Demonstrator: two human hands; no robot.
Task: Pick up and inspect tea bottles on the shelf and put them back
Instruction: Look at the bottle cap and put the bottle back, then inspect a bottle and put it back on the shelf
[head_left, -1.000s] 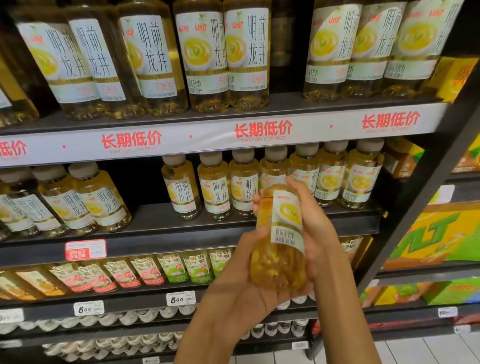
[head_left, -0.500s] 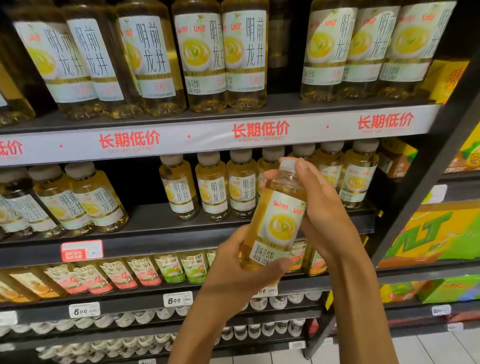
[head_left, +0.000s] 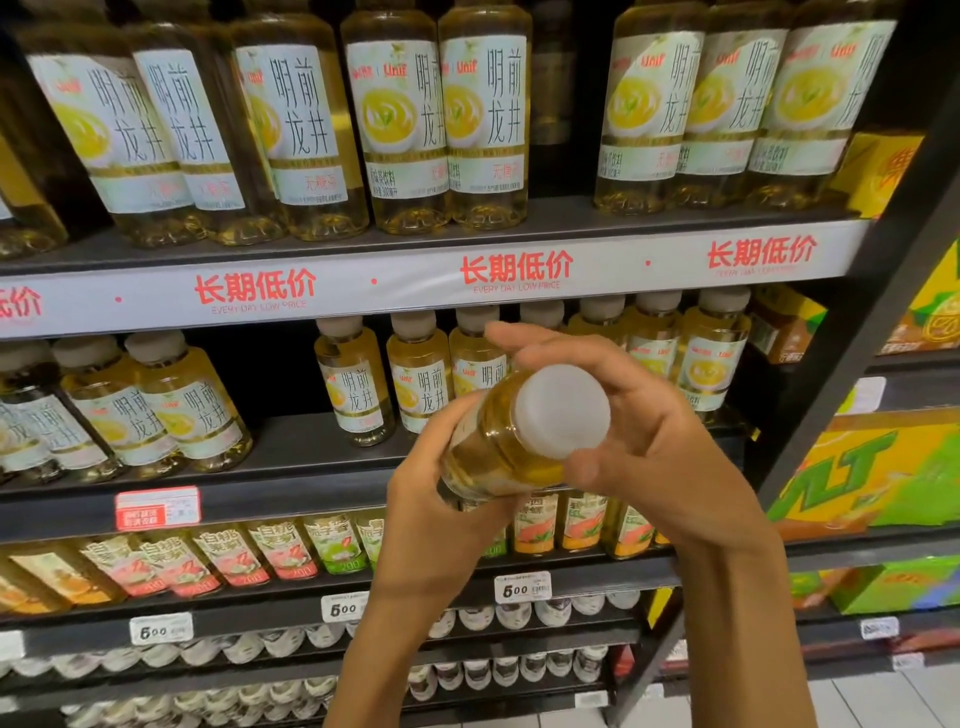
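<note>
Obs., left to right.

Left hand (head_left: 441, 519): holds the tea bottle (head_left: 498, 447) from below and from the left, fingers curled round its lower body, thumb up along the near side. Half a second ago this hand cupped the base with the bottle near upright; it now sits higher against the bottle's side.

Tea bottle: held in front of the middle shelf (head_left: 291, 467), off the shelf, between the two hands. It is tipped toward the camera, so the white cap (head_left: 561, 410) faces the lens and the yellow liquid shows at the shoulder. In the frame 0.5 s ago the front label with the cup picture was readable and the cap pointed up; a second ago the bottle was inverted, base toward the camera. The label is now out of sight.

Right hand (head_left: 639, 431): at the neck end of the bottle. Thumb presses the shoulder just below the cap; fingers arc over and behind the cap, loosely spread, the index fingertip free above. Earlier the fingers wrapped the cap and neck more closely.

Surroundings: row of small bottles (head_left: 421, 374) stands on the middle shelf behind the hands, with a gap to the left of that row. Large bottles (head_left: 395, 124) stand on the upper shelf above the white price strip (head_left: 415, 286) with red characters. Cartons (head_left: 244, 561) line the shelf below. Yellow-green boxes (head_left: 872, 478) stand on the right-hand rack. Framing has shifted slightly; the shelf stock looks unchanged.
</note>
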